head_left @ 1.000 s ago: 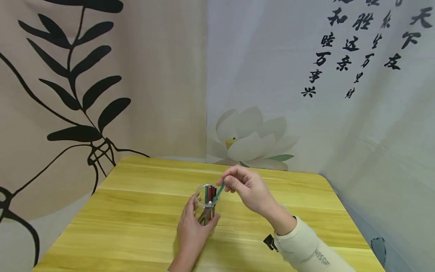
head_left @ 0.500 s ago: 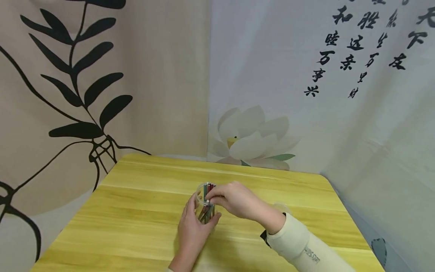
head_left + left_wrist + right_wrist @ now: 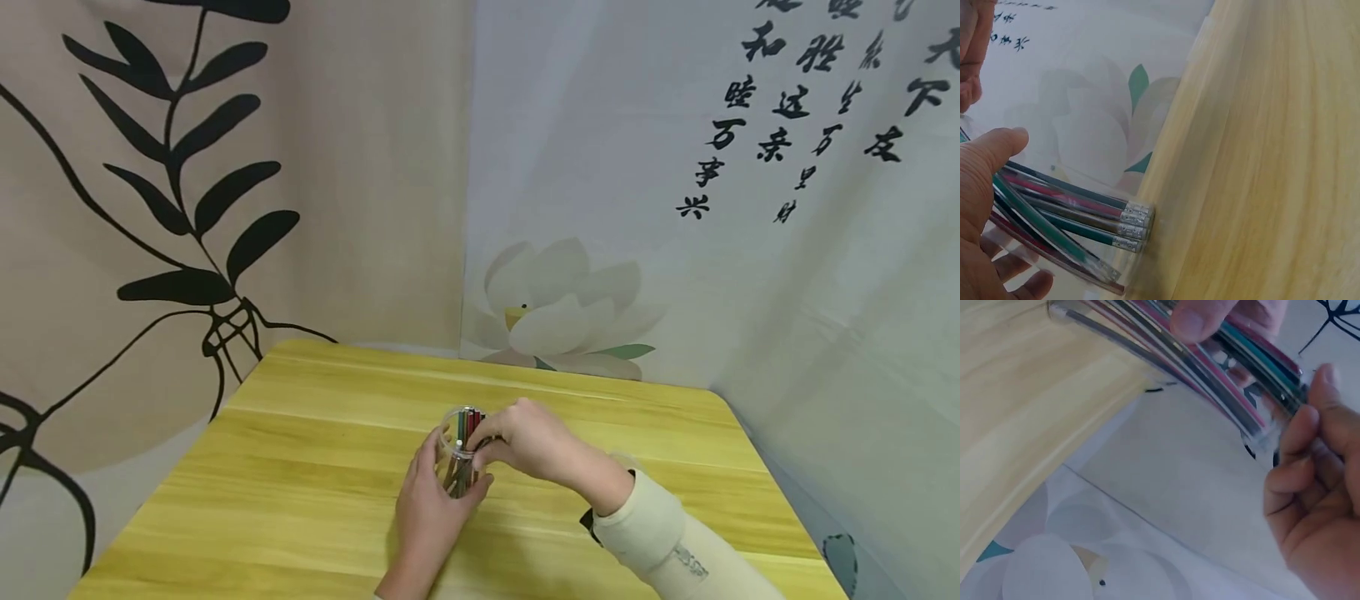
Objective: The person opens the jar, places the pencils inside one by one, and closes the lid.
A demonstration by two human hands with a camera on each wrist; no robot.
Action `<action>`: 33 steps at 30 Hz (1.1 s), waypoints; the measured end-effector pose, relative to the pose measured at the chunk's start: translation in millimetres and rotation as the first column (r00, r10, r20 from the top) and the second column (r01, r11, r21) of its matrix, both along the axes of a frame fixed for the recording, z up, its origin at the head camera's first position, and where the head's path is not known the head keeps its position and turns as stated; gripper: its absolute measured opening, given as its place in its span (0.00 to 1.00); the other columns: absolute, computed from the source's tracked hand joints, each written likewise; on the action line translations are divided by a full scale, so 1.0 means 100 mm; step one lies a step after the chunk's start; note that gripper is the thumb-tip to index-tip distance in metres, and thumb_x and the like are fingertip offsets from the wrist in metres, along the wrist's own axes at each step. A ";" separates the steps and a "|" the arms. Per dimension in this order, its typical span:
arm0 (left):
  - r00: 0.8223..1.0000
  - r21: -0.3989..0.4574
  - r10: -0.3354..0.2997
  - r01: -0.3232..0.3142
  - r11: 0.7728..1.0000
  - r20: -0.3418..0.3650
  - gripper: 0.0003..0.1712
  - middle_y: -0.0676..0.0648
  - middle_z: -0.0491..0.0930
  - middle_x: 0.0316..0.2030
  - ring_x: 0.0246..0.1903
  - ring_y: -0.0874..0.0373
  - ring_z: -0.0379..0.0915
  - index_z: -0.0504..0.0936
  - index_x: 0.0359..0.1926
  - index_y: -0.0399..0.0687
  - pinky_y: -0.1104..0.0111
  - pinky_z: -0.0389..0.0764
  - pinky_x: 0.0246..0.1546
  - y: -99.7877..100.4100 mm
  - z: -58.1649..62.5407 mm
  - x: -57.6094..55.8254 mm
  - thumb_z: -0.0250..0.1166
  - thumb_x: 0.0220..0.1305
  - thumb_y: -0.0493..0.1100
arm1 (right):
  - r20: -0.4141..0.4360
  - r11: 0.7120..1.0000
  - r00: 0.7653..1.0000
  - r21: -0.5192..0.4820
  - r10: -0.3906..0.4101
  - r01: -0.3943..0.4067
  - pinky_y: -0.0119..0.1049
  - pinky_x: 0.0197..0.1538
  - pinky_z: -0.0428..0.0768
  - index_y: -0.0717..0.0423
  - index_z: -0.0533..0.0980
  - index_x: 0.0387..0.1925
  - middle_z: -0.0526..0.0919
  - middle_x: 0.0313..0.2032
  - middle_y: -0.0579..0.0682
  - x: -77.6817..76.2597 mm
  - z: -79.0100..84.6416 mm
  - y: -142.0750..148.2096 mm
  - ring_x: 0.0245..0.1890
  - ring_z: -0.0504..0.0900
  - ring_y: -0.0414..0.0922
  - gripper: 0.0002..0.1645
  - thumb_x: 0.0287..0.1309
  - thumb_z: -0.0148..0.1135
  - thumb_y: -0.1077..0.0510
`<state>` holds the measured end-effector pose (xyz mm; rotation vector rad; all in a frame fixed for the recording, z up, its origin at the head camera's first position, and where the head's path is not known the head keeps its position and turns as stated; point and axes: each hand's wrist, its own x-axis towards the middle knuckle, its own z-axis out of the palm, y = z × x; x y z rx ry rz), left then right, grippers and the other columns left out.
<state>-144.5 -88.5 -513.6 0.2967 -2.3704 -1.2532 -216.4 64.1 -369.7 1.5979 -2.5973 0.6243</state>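
A clear jar (image 3: 443, 433) holding several coloured pencils (image 3: 465, 423) stands on the table. My left hand (image 3: 435, 517) grips it round the side, thumb toward the near right. In the left wrist view the pencils' silver-banded ends (image 3: 1135, 219) sit at the jar's base, and red, green and dark shafts show through its wall. My right hand (image 3: 532, 437) is at the rim on the right. In the right wrist view its thumb and curled index finger (image 3: 1302, 428) pinch at the top of a dark pencil (image 3: 1272, 384); the fingertips partly hide that end.
The yellow wood-grain table (image 3: 315, 467) extends on all sides of the jar. A clear round lid-like piece (image 3: 625, 458) lies just behind the right wrist. Printed cloth (image 3: 375, 208) hangs behind the table's far edge.
My right hand has come down and left from above the jar, lowering a teal pencil into it. The left hand keeps its grip on the jar.
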 end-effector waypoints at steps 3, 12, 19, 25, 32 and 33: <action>1.000 0.001 0.003 -0.003 1.000 -0.017 0.57 0.40 0.83 0.60 0.58 0.41 0.83 0.68 0.76 0.48 0.41 0.87 0.52 0.00 0.00 -0.01 0.86 0.50 0.58 | 0.028 0.993 0.999 -0.113 0.022 -0.019 0.20 0.36 0.83 0.52 0.90 0.38 0.94 0.37 0.45 -0.02 0.06 0.06 0.34 0.89 0.32 0.06 0.59 0.77 0.56; 1.000 0.039 0.008 -0.009 0.999 0.016 0.58 0.41 0.82 0.63 0.61 0.41 0.82 0.67 0.78 0.52 0.39 0.85 0.57 0.00 0.01 -0.01 0.87 0.50 0.58 | 0.263 0.924 0.965 -0.367 -0.009 0.109 0.33 0.41 0.88 0.51 0.88 0.42 0.93 0.41 0.50 0.01 0.10 0.24 0.36 0.86 0.33 0.05 0.65 0.71 0.60; 1.000 0.042 -0.004 0.003 0.999 0.028 0.58 0.39 0.81 0.64 0.62 0.40 0.81 0.66 0.78 0.51 0.39 0.84 0.58 0.00 0.03 0.01 0.86 0.52 0.57 | 0.407 0.787 0.892 -0.609 0.198 0.104 0.38 0.44 0.91 0.61 0.83 0.51 0.91 0.46 0.58 0.07 0.16 0.35 0.38 0.93 0.40 0.16 0.81 0.52 0.56; 1.000 0.035 0.005 -0.005 0.999 0.011 0.58 0.39 0.81 0.65 0.62 0.40 0.81 0.67 0.78 0.51 0.39 0.85 0.57 0.01 0.04 0.00 0.87 0.50 0.58 | 0.448 0.591 0.752 -0.801 0.483 0.098 0.35 0.59 0.87 0.61 0.67 0.77 0.92 0.50 0.43 0.05 0.30 0.50 0.50 0.92 0.41 0.33 0.86 0.38 0.45; 1.000 0.037 0.008 -0.008 0.999 0.008 0.57 0.39 0.81 0.65 0.61 0.40 0.82 0.67 0.77 0.50 0.39 0.85 0.57 0.02 0.02 -0.01 0.87 0.50 0.57 | 0.715 0.715 0.688 -0.545 0.125 0.437 0.35 0.73 0.76 0.72 0.78 0.59 0.92 0.36 0.39 0.06 0.12 0.36 0.58 0.87 0.42 0.26 0.80 0.60 0.50; 1.000 0.039 0.002 -0.003 0.999 0.008 0.57 0.39 0.81 0.65 0.61 0.40 0.82 0.67 0.77 0.49 0.39 0.85 0.57 0.02 0.03 -0.01 0.86 0.51 0.57 | 0.719 0.737 0.690 -0.511 0.083 0.443 0.37 0.72 0.77 0.71 0.81 0.54 0.92 0.36 0.42 0.07 0.08 0.33 0.58 0.87 0.43 0.23 0.79 0.60 0.50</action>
